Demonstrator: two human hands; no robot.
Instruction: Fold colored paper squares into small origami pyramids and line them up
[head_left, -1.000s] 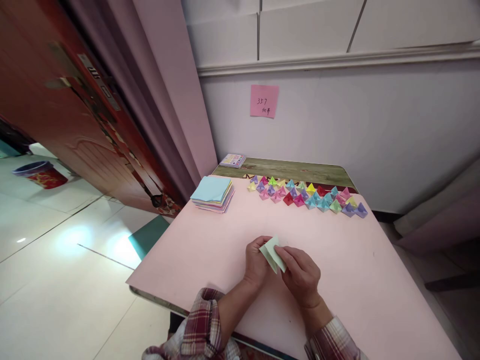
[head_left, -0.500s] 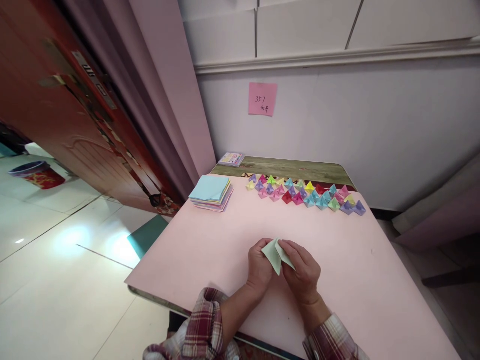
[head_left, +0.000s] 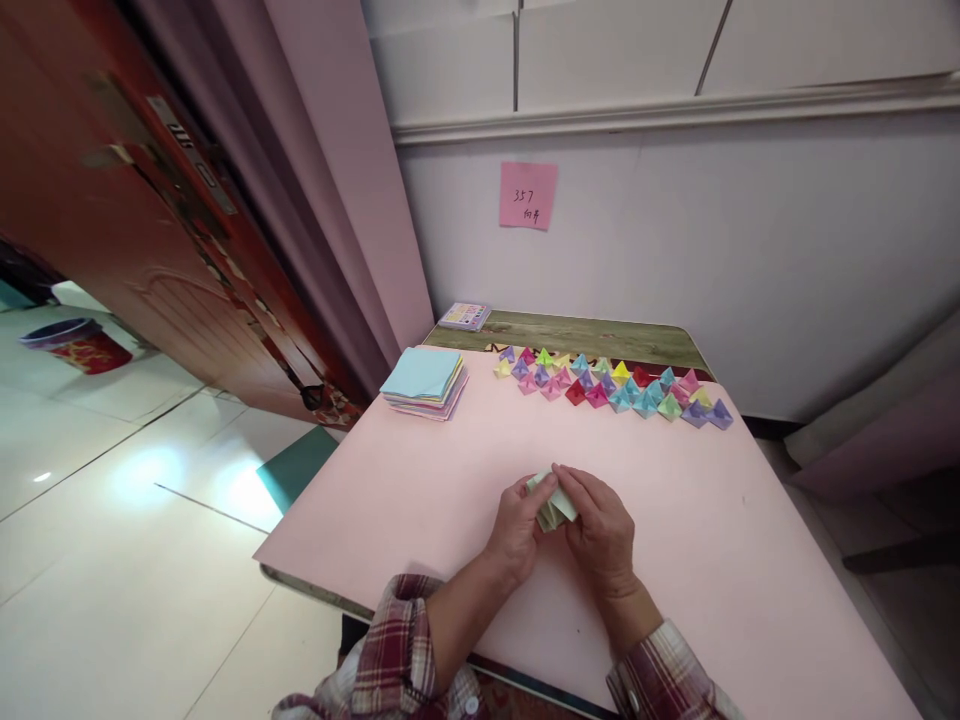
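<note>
A pale green sheet of folded paper (head_left: 553, 508) is held between my two hands above the front middle of the pink table. My left hand (head_left: 516, 530) grips its left side, with the thumb pressed across the paper. On the right side, my right hand (head_left: 602, 530) closes on the paper, its fingertips at the top edge. Open flaps show at the lower edge of the folds. Parts of the paper are hidden behind the fingers.
Rows of small folded paper boats (head_left: 622, 390) in many colours stand toward the back right. A stack of coloured paper squares (head_left: 424, 380) lies at the back left. Behind it, a small packet (head_left: 465, 316) rests on the bare wooden strip. The table (head_left: 360, 510) ends at a front edge near my forearms.
The green paper has gone from a spread, wing-like shape to a more compact one. My left thumb has moved onto its front, and both hands have drawn slightly closer together.
</note>
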